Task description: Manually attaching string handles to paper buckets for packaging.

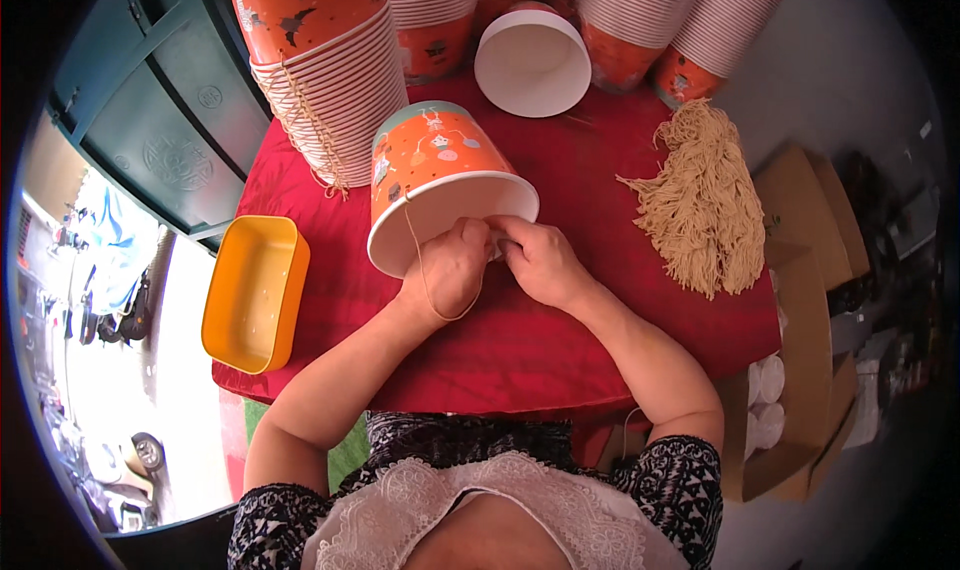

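An orange printed paper bucket (430, 160) lies tilted on the red cloth, its white mouth toward me. A thin tan cord (418, 245) hangs from near the rim's left side, loops below my left wrist and rises between my hands. My left hand (450, 265) is closed at the bucket's mouth, fingers bent in a pinch on the cord. Meeting it at the near rim, my right hand (540, 258) is also closed, thumb and forefinger pinched on the cord. The fingers partly hide the cord's end and the rim there.
Tall nested bucket stacks (325, 90) line the table's back, the left one with cords hanging down its side. One bucket (532, 65) stands mouth up among them. A yellow bin (255, 295) is at left, a bundle of tan cords (705, 205) at right, cardboard boxes (800, 340) beyond.
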Motion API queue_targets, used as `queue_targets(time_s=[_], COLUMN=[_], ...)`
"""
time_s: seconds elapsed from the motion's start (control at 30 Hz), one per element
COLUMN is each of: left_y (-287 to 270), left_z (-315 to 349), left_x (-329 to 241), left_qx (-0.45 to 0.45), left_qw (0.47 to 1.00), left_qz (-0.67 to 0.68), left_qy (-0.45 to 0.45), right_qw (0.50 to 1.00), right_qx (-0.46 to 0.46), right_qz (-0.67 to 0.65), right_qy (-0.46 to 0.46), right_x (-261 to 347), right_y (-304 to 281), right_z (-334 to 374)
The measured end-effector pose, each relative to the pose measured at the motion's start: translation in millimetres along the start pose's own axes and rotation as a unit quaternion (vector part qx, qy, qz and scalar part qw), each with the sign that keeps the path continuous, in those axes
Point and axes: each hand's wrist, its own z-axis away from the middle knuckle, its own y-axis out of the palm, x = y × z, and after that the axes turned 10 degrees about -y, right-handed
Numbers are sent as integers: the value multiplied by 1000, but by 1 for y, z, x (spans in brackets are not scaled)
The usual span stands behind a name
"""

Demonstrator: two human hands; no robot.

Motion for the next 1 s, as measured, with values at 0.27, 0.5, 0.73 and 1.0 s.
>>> queue_targets(time_s=[0.27, 0.5, 0.73, 1.0], left_y=[-5, -3, -10, -19], left_z=[1, 0, -1, -3], left_x=[0, 5, -4, 4], left_qx=[38, -9, 10, 38], left_qw=[999, 999, 1000, 983], left_qz=[10, -14, 26, 147], left_qy=[-27, 35, -10, -101], right_qw=[998, 998, 998, 997], right_qx=[54, 49, 57, 60], right_qz=[-33, -42, -33, -38], right_qy=[-6, -6, -4, -20], right_x=[-3, 5, -3, 9], right_y=[-7, -7, -7, -9], right_z=[-1, -3, 0, -3])
